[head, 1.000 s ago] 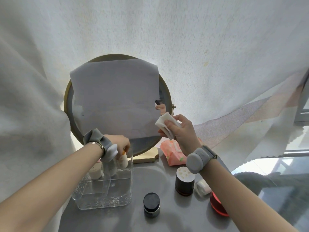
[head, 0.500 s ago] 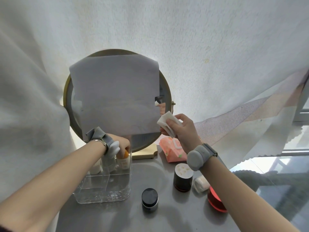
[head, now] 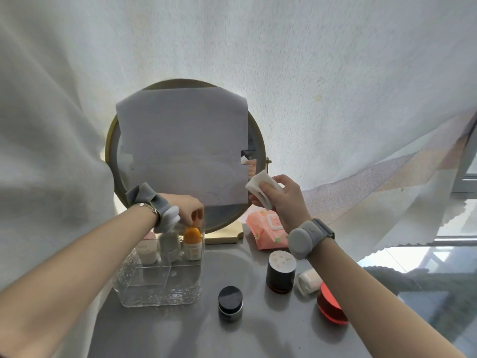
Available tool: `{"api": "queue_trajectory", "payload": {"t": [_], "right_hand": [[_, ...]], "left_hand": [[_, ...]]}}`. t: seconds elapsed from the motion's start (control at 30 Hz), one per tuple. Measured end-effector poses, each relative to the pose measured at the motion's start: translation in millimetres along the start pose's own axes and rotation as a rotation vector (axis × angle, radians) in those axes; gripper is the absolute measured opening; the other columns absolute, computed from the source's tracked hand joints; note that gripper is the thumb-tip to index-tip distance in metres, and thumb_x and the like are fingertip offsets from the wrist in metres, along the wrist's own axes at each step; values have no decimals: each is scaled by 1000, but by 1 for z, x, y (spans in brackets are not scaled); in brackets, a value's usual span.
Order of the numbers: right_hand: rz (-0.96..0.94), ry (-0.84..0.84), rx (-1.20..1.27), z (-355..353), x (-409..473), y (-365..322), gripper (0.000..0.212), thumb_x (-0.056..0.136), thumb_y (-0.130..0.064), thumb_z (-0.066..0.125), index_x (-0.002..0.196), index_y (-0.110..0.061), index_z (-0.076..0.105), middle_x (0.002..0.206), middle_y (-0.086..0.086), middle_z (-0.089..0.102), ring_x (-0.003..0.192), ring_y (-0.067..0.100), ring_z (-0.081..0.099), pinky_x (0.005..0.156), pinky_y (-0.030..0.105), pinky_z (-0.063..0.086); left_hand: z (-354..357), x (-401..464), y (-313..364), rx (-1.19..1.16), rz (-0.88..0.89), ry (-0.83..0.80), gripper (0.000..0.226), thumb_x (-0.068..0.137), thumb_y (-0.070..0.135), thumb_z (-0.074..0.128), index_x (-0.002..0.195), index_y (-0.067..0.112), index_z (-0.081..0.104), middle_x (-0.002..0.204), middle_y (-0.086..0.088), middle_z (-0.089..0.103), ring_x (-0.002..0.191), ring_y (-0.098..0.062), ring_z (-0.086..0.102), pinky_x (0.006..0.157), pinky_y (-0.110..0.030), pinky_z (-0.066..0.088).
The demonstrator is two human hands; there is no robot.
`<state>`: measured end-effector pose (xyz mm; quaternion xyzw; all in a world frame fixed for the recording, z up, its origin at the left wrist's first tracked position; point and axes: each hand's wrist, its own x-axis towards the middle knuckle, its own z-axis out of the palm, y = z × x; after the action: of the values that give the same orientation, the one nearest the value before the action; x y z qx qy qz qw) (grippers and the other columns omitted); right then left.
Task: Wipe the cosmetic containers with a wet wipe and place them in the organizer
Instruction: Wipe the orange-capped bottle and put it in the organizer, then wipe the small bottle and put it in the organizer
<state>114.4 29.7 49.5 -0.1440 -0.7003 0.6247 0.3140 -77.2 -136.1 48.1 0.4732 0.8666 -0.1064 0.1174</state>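
Half a second on, the left hand (head: 189, 209) has lifted off the orange-capped bottle (head: 192, 242), fingertips parted just above it in the organizer (head: 160, 290). Right hand (head: 282, 200) stays pinched on the wet wipe (head: 262, 188), its palm hidden.

L hand (head: 189, 209) reaches fwd, fingertips pinched downward, prob. closed; R hand (head: 285, 200) raised, fingers curled shut; both wrists banded.

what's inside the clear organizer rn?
Back row of the organizer: an orange-capped bottle under the left hand, a pale bottle, and a container between them hidden by the wristband. Front compartments look empty.
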Motion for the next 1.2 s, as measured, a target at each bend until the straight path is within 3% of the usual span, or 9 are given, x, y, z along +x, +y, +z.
{"api": "queue_trajectory", "payload": {"t": [0.13,0.33,0.5,0.63,0.73,0.87,1.03,1.2], "right_hand": [[-18,27,56,-11,-4,-6,17,88,-21,65,99,-10,57,98,15,66,77,26,73,61,27,59],[-48,260,137,-58,-14,-10,29,88,-23,66,103,-1,57,87,16,70,69,25,74,62,29,59],[-32,333,152,-89,-27,-4,18,88,-15,66,96,-2,57,79,16,70,62,25,73,57,28,58],[12,353,113,-111,-34,1,28,89,-14,65,108,3,53,94,24,67,63,27,73,60,33,60],[23,345,99,-115,-35,2,21,90,-12,64,102,0,53,96,27,65,60,26,72,59,34,60],[20,368,90,-129,-38,5,10,90,-11,62,92,-8,53,89,23,66,59,26,72,58,33,60],[38,404,80,-141,-39,11,13,90,-11,63,95,-4,53,88,24,68,63,30,72,58,33,60],[56,405,85,-143,-38,17,11,90,-10,62,92,-5,53,83,23,68,61,29,72,58,34,60]], "left_hand": [[-17,-2,19,-69,81,77,30,84,14,60,114,16,60,111,-4,63,93,-14,56,83,-25,48],[-12,25,105,-343,304,62,28,88,20,61,116,16,59,113,-1,65,101,-14,61,90,-24,48],[18,62,173,-275,382,78,40,86,37,61,122,19,58,118,2,62,108,-16,56,94,-27,41],[39,90,218,-198,432,100,42,85,38,62,113,7,57,106,-10,64,93,-24,59,82,-35,47],[50,107,230,-134,380,88,43,82,46,63,100,7,60,97,-9,63,81,-20,52,70,-30,40],[61,125,256,-146,322,104,55,84,56,55,60,9,38,65,-6,51,66,-21,49,62,-33,37],[60,136,282,-370,323,-128,49,74,45,72,50,16,42,50,3,39,48,-12,34,46,-24,26],[53,136,290,-399,300,-201,38,75,31,73,53,13,47,59,-1,44,57,-14,40,53,-26,30]]}}
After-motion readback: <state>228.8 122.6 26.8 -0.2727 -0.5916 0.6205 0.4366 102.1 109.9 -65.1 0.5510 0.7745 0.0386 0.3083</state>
